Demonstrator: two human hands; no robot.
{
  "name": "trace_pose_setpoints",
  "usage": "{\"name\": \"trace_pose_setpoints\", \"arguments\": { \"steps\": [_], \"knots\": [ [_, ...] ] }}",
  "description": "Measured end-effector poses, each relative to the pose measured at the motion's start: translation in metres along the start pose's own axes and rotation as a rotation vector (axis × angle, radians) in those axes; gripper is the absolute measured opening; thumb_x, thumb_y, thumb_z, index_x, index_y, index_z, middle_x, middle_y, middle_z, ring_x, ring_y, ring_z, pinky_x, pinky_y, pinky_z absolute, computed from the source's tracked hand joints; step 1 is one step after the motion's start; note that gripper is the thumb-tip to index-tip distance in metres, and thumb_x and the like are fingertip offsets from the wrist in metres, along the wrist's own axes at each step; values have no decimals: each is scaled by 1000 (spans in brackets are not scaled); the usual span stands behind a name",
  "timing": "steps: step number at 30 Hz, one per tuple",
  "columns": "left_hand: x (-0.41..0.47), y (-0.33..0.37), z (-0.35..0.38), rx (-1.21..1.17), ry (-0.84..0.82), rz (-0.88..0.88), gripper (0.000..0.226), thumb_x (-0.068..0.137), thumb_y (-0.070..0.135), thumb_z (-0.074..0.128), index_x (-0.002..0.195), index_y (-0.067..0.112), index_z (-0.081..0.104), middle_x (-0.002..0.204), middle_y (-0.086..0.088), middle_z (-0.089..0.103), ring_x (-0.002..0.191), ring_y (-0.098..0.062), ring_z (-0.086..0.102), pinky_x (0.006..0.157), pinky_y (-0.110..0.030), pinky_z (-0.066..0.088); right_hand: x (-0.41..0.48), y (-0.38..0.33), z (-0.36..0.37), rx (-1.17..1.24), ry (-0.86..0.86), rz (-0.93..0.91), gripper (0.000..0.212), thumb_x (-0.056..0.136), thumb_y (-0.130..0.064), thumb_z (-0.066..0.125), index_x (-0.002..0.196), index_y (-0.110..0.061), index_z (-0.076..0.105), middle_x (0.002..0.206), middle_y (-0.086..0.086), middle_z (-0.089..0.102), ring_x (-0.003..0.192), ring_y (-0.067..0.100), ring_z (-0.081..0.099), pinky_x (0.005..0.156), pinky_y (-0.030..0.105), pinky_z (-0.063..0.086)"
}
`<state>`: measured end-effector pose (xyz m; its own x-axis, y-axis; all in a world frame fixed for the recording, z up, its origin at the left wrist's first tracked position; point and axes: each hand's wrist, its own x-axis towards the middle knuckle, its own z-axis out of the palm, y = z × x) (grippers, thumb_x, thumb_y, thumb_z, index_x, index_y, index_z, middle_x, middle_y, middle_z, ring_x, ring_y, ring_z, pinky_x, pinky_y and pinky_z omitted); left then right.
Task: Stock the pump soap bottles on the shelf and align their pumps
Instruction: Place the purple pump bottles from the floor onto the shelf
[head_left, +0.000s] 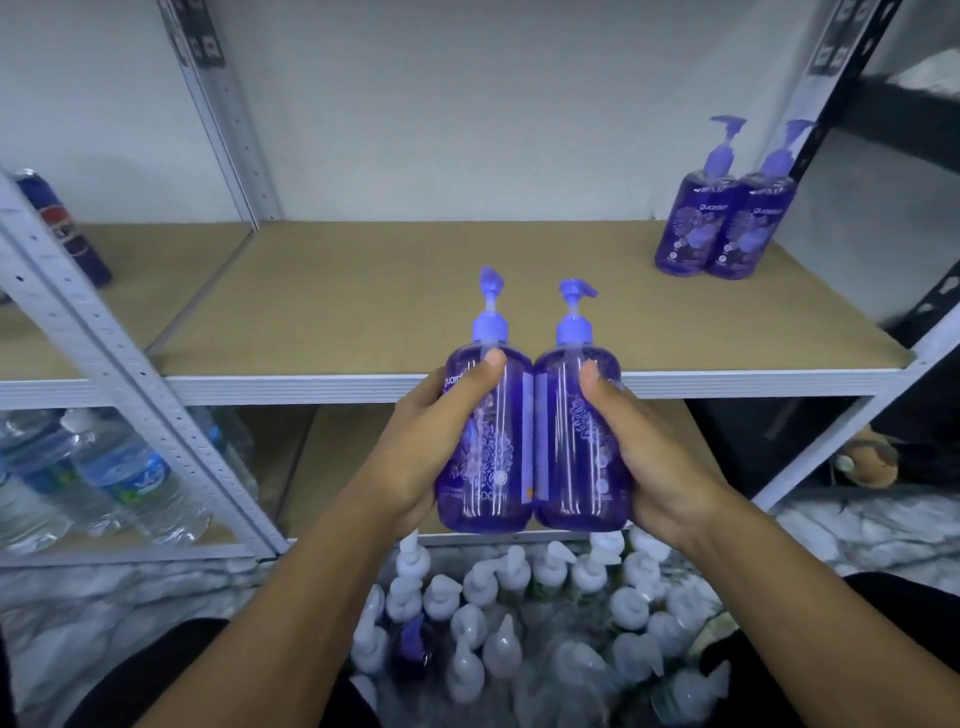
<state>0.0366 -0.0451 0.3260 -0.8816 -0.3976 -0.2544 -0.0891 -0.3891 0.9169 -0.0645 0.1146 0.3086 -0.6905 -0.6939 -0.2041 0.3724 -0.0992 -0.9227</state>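
Clasping upright bottles (506, 415): left hand (431, 447); right hand (641, 452)

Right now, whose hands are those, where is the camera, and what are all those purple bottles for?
There is no machine here. A person wears a camera on the head, so you look down at their own two hands. The left hand grips a purple soap bottle. The right hand grips a second purple bottle, side by side with the first. Behind them is a brown shelf, with two shelved bottles at its right end. Many white-pump bottles stand below.
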Motion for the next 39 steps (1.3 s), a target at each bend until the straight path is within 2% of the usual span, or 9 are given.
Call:
{"name": "trace_pose_setpoints", "arguments": {
  "steps": [6,10,13,16,20,23,32,35,39],
  "knots": [
    [-21,-17,27,149,-142,47,45,93,47,59,126,16,62,116,-11,74,107,-29,72,97,-48,56,-27,8,-9,-83,44,-15,47,98,-48,52,134,-17,55,124,8,70,115,26,67,98,47,52],
    [-16,-23,37,112,-107,4,49,92,51,61,124,15,64,116,-13,74,108,-31,71,98,-51,54,-43,0,-28,8,109,-17,58,89,-46,70,134,-16,50,123,8,70,112,26,69,95,49,55],
    [-9,-30,44,126,-136,-28,39,88,29,76,120,11,62,116,-21,72,102,-32,70,94,-57,55,-57,-7,-46,-40,103,-78,63,73,-16,78,130,-13,50,113,10,69,101,27,69,84,51,58],
    [-2,-39,50,216,-195,-13,56,68,7,73,122,5,59,107,-18,72,93,-31,70,88,-50,58,-67,-10,-61,-95,103,-91,58,67,-5,68,122,-17,57,109,15,65,98,30,64,92,59,51],
    [3,-49,64,188,-176,0,49,63,6,89,108,-1,70,106,-24,74,91,-36,73,81,-47,61,-74,-12,-78,-40,119,-65,36,79,-4,72,114,-10,68,117,21,70,105,37,69,92,54,56],
    [5,-57,77,106,-109,8,55,61,10,91,111,3,69,104,-22,75,84,-33,74,73,-43,60,-77,-14,-86,35,147,-57,46,78,-7,78,122,-5,63,119,21,70,108,38,68,87,51,57],
    [9,-66,99,91,-96,32,62,66,35,84,120,15,60,109,-14,75,97,-35,74,87,-54,58,-82,-17,-91,-52,229,-120,54,79,-12,79,127,-21,57,116,12,72,105,31,71,91,49,57],
    [16,-62,106,138,-136,47,72,60,30,92,121,14,58,112,-16,74,99,-36,73,89,-58,57,-80,-25,-93,-77,262,-141,49,81,-10,79,123,-24,57,112,8,73,101,28,72,89,48,58],
    [35,-45,124,206,-198,124,59,61,15,85,115,14,60,108,-16,74,94,-34,74,81,-50,60,-68,-48,-104,-117,310,-176,46,78,-9,82,116,-21,59,104,6,76,95,26,74,85,46,60]
  ]
}}
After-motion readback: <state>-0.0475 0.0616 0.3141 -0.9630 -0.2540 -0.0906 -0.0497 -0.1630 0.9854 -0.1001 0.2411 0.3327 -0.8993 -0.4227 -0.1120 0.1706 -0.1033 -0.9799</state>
